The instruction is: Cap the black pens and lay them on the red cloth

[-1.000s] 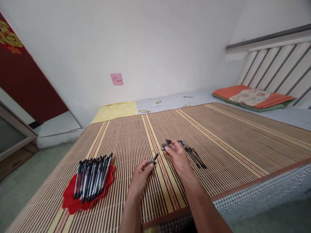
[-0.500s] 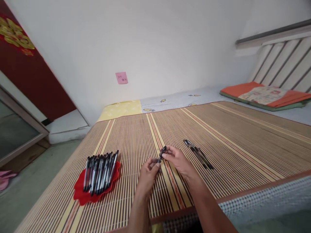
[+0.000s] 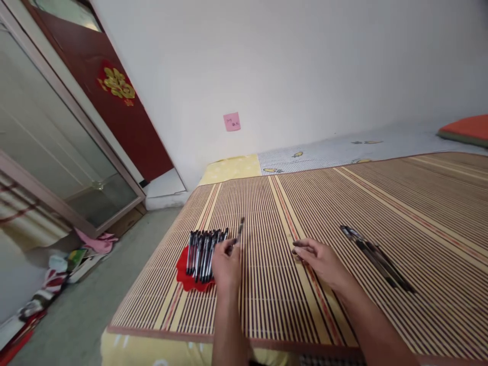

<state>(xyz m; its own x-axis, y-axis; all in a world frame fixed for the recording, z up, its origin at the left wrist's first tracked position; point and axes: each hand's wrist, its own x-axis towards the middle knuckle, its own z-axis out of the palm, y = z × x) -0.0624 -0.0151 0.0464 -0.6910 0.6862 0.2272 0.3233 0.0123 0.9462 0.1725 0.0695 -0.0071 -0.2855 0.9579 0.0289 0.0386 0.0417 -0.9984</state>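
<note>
My left hand (image 3: 225, 264) is closed around a black pen (image 3: 239, 231) whose tip points up and away, right beside a row of several black pens (image 3: 204, 246) lying on a red cloth (image 3: 186, 277). My right hand (image 3: 322, 259) rests on the striped bamboo mat (image 3: 381, 198) with fingers loosely stretched and nothing in it. A second bunch of dark pens (image 3: 375, 256) lies on the mat to the right of that hand.
The mat covers a bed with a yellow and checked sheet (image 3: 232, 168). A pink note (image 3: 232, 122) sticks on the white wall. A red door (image 3: 114, 101), glass panel and clutter on the floor (image 3: 76, 256) are at left. An orange cushion (image 3: 465, 129) sits far right.
Both hands held one pen together at the mat's middle. Now my left hand has carried it left to the red cloth and my right hand has let go. The view turned left.
</note>
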